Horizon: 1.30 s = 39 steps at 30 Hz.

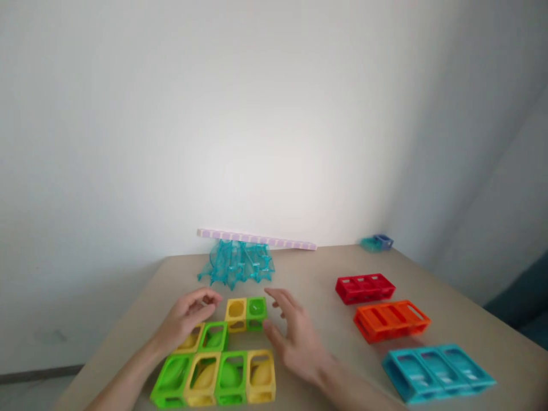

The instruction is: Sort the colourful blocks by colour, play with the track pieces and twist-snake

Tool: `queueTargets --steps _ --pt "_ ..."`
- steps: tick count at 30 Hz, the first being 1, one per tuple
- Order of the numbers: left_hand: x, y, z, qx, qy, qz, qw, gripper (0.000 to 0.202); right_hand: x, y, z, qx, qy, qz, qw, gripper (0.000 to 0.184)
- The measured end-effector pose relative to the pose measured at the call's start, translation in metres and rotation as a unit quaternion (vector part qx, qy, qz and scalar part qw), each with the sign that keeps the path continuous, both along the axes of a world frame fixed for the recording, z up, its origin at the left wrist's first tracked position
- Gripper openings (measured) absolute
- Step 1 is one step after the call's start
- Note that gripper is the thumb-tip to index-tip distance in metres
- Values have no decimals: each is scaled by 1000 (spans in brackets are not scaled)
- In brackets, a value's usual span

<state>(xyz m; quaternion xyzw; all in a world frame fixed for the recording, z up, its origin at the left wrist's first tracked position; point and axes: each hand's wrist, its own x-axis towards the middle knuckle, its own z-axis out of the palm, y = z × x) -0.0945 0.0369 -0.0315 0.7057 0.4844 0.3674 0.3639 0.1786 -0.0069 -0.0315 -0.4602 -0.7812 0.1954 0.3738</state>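
A joined pair of cube blocks, one yellow (236, 322) and one green (257, 321), sits on the table between my two hands. On its left is my left hand (190, 314), its fingers loosely curled with a gap to the thumb and nothing visible in it. My right hand (297, 339) is at the pair's right side, thumb and fingers apart, thumb tip close to the green cube; contact cannot be made out. Below them lies a larger group of alternating green and yellow cubes (231, 394), partly covered by my left hand and wrist.
To the right lie a red block row (365, 290), an orange block row (391, 322) and a turquoise block row (439, 374). Clear teal pieces (240, 264) are heaped before a long lilac-and-white strip (257, 239) by the wall. A dark blue block (383, 242) is in the far right corner.
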Motion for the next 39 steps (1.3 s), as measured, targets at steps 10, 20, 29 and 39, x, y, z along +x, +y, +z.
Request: queueTargets --steps 10,20,29,39 --pt "-1 1 -8 -109 -74 -133 982 54 -23 48 -21 -68 20 40 997 40" --pt "-3 -1 -3 -129 -37 -152 979 54 -18 38 -15 -158 77 72 982 30" --pt "-4 -3 6 -101 30 -147 983 49 -6 35 -6 -166 62 135 975 23" --pt "1 -9 10 -78 69 -140 985 34 -5 26 0 -67 32 190 979 31"
